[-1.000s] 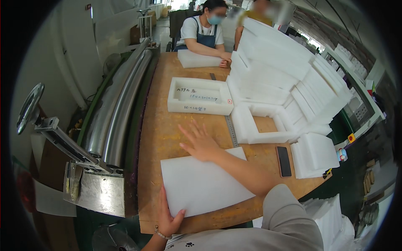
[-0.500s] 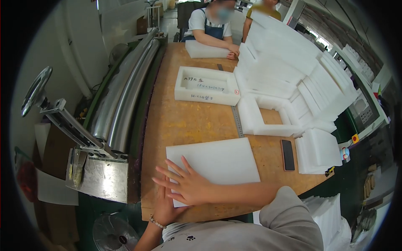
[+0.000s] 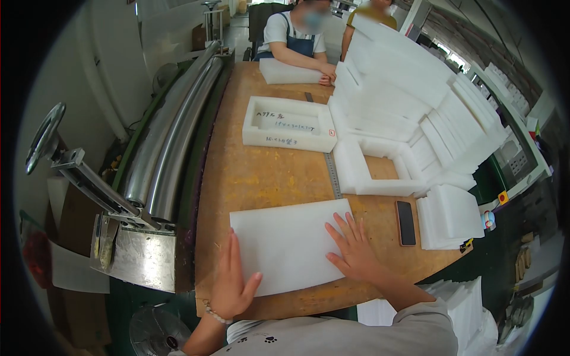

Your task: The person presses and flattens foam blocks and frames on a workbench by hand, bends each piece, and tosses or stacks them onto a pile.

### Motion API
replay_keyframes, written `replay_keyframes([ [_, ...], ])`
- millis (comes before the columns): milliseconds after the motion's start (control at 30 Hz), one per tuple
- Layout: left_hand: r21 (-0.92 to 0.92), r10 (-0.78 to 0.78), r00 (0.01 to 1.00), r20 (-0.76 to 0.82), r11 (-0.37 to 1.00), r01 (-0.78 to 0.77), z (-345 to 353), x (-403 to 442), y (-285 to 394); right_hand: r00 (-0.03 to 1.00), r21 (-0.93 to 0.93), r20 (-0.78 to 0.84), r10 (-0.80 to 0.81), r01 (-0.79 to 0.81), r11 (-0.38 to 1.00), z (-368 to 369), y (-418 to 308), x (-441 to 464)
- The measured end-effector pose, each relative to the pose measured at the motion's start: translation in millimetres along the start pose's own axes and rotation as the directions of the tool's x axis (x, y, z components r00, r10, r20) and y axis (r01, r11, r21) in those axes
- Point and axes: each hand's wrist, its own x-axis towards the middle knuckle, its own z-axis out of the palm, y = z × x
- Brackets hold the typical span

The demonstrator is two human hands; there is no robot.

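Note:
A white foam sheet lies flat near the front edge of the wooden table. Along its left edge rests my left hand, open, with the thumb on the sheet and the fingers pointing away from me. My right hand is open too, fingers spread over the sheet's right edge. Beyond the sheet sits a white foam box frame with handwriting on it. A metal ruler lies on the table to the right of that frame.
Stacked white foam pieces rise at the right, near a phone and a foam pile. Metal rollers with a handwheel run along the left. A co-worker sits at the far end; another person is behind.
My right hand has moved from above the sheet, across near my left hand, to the sheet's right edge. My left hand stays at the left edge. The camera view has shifted slightly.

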Motion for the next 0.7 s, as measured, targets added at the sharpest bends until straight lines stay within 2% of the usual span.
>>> replay_keyframes([
  [33, 0.178, 0.016, 1.000, 0.025, 0.984, -0.020, 3.9, 9.7, 5.3, 1.000, 0.010, -0.004, 0.021, -0.021, 1.000, 0.3, 4.9, 2.3],
  [100, 0.509, 0.032, 0.996, 0.078, 0.858, -0.068, 8.7, 24.8, 12.5, 0.998, 0.032, -0.008, 0.064, -0.064, 0.997, 1.1, 12.4, 6.9],
  [300, 0.582, 0.007, 0.990, 0.144, 0.808, -0.091, 22.8, 54.4, 3.6, 1.000, 0.013, -0.022, 0.015, -0.014, 1.000, -0.9, 22.9, 26.4],
  [467, 0.591, 0.026, 0.985, 0.170, 0.797, -0.123, 30.9, 70.8, -10.4, 0.998, 0.091, -0.005, -0.067, 0.068, 0.994, 13.0, 9.4, 68.4],
  [633, 0.622, 0.010, 0.984, 0.180, 0.774, -0.122, 22.8, 77.1, -17.1, 0.976, 0.077, -0.070, -0.206, 0.211, 0.974, 23.7, -2.8, 99.1],
  [700, 0.637, -0.050, 0.992, 0.113, 0.770, -0.034, 16.9, 75.0, -18.7, 0.982, 0.049, -0.039, -0.186, 0.188, 0.981, 17.2, 9.5, 99.6],
])
